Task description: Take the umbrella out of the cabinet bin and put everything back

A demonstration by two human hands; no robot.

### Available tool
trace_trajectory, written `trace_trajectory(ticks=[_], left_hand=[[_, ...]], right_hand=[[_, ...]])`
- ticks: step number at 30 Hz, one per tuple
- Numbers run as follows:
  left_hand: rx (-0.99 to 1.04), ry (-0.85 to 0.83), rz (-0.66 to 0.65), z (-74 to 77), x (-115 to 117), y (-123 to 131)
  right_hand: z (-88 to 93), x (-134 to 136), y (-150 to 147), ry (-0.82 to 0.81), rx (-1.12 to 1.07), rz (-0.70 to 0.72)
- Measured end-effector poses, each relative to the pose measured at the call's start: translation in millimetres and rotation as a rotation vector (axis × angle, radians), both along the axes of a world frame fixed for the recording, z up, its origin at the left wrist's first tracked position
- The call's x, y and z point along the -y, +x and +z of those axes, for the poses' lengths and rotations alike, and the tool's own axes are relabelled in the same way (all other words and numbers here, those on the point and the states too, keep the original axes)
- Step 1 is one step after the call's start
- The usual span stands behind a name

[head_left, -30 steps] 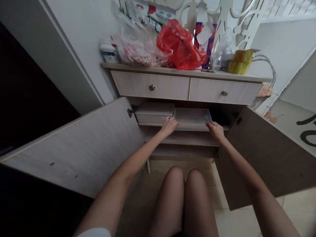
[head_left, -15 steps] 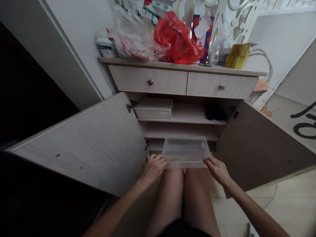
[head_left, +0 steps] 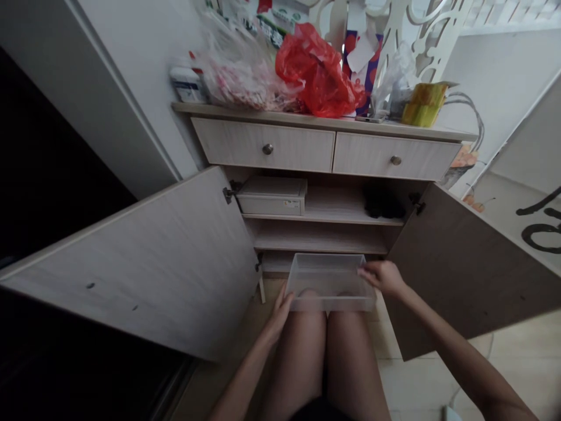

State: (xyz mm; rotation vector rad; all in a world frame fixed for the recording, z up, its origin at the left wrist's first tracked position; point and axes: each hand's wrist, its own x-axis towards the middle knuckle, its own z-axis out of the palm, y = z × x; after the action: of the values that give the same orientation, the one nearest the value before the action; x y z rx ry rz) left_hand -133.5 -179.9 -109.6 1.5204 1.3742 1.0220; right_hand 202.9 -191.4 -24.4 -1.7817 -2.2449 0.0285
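Note:
A clear plastic box (head_left: 329, 279) with nothing in it rests above my knees, in front of the open cabinet. My left hand (head_left: 280, 313) lies against the box's near left corner with its fingers stretched along the side. My right hand (head_left: 382, 276) grips the box's right rim, fingers curled over the edge. Both cabinet doors (head_left: 144, 257) stand wide open.
On the top shelf sit a closed white box (head_left: 272, 196) at the left and a dark object (head_left: 383, 204) at the right. Two closed drawers (head_left: 267, 149) are above. Red and clear plastic bags (head_left: 318, 73) and yellow packs (head_left: 423, 104) crowd the cabinet top.
The clear box came off the top shelf and down to my knees. It has since settled a little lower, and my right hand has shifted up onto its right rim.

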Motion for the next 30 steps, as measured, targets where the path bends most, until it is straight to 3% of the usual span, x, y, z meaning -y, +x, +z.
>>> trace_trajectory(ticks=[2,5,8,12,18,23,27,30], left_hand=[[0.072,-0.123,0.026,8.6,3,1],[0.151,-0.224,0.052,15.8,5,1],[0.147,-0.264,0.050,13.4,4,-3],[0.107,-0.270,0.044,7.9,2,-8],[0.118,-0.273,0.025,11.1,-2,-10],[0.124,-0.252,0.015,11.0,-1,-10],[0.160,-0.237,-0.023,9.5,-2,-9],[0.195,-0.238,-0.024,10.4,-4,-6]], right_hand=[[16.8,-48,15,0.072,-0.034,-0.282],[37.8,-123,36,0.182,-0.009,-0.559],[48.2,-180,49,0.130,-0.029,-0.726],[42.4,-212,49,-0.066,-0.117,-0.821],[20.6,-206,51,0.014,-0.209,-0.783],[12.4,-184,68,0.231,-0.690,-0.762],[4.5,-141,77,0.206,-1.114,-0.513],[2.7,-94,81,0.082,-1.181,-0.227]])
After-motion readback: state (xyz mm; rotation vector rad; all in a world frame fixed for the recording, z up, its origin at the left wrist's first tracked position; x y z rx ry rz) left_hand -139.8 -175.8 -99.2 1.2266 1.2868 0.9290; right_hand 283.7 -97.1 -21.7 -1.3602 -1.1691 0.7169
